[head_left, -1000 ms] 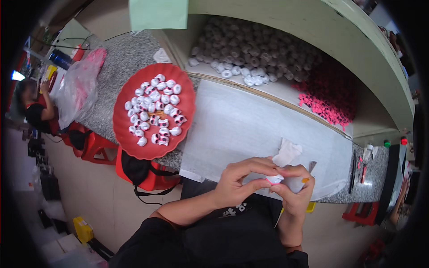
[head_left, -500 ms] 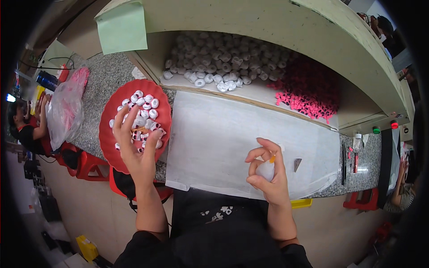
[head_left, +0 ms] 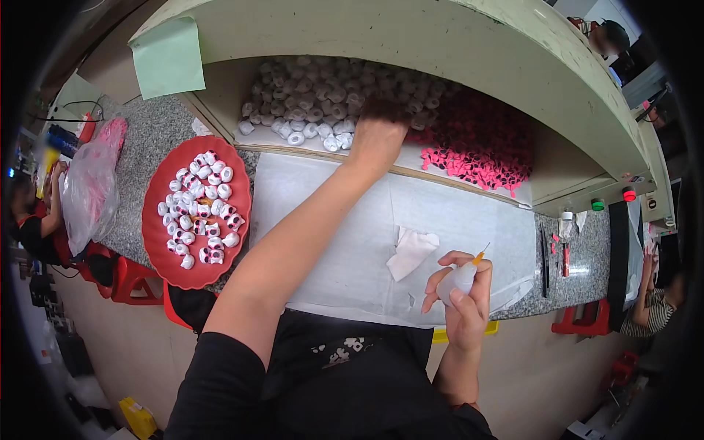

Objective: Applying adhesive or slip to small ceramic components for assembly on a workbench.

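My left arm stretches across the mat into the shelf. There my left hand is at the pile of small white ring-like pieces, its fingers lost in shadow. Held upright over the right of the white paper mat is a small white squeeze bottle with an orange needle tip, and my right hand is closed round it. A crumpled white paper lies beside that hand. On the left stands a red scalloped plate holding several white pieces with dark and pink parts on them.
Small pink-and-black pieces fill the shelf's right part. The shelf's curved cream top overhangs both piles. Black tweezers and a red tube lie right of the mat. A plastic bag sits far left. Other people work at both sides.
My left hand has gone from over the red plate to the white pile in the shelf. The right hand with the bottle has shifted slightly right and down, and the crumpled paper now shows.
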The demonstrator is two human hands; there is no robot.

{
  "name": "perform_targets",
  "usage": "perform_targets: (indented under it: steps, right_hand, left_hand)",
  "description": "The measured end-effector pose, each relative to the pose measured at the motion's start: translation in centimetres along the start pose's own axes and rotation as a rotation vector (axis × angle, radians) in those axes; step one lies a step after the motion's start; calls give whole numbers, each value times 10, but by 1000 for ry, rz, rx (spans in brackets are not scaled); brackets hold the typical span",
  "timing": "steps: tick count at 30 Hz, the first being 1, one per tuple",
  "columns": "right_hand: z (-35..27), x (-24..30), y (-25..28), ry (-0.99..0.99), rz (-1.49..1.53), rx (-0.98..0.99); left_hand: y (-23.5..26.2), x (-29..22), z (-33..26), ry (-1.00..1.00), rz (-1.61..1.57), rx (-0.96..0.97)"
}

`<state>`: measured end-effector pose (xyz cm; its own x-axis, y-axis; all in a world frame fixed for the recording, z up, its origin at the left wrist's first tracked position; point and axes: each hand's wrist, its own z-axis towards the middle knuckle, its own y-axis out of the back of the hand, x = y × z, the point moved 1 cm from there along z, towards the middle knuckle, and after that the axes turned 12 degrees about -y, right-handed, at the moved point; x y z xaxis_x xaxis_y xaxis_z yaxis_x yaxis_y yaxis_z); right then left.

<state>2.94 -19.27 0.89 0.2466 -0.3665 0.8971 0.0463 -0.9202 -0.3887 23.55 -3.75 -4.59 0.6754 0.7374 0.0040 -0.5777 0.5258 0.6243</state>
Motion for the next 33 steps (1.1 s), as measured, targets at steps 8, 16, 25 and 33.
perform_targets:
  steps: [8, 16, 25, 33]
  right_hand:
    - [1, -3, -7, -12, 0, 41]
    - [-9, -1, -15, -1, -20, 37]
    - [-7, -2, -11, 34, -31, 68]
    - [2, -10, -35, -2, 56, 71]
  left_hand:
    - [-4, -9, 1, 71, -59, 164]
    - [-2, -11, 7, 204, 192, 218]
    - [137, -72, -35, 867, -1291, 42]
    - [151, -111, -70, 1262, -2069, -176]
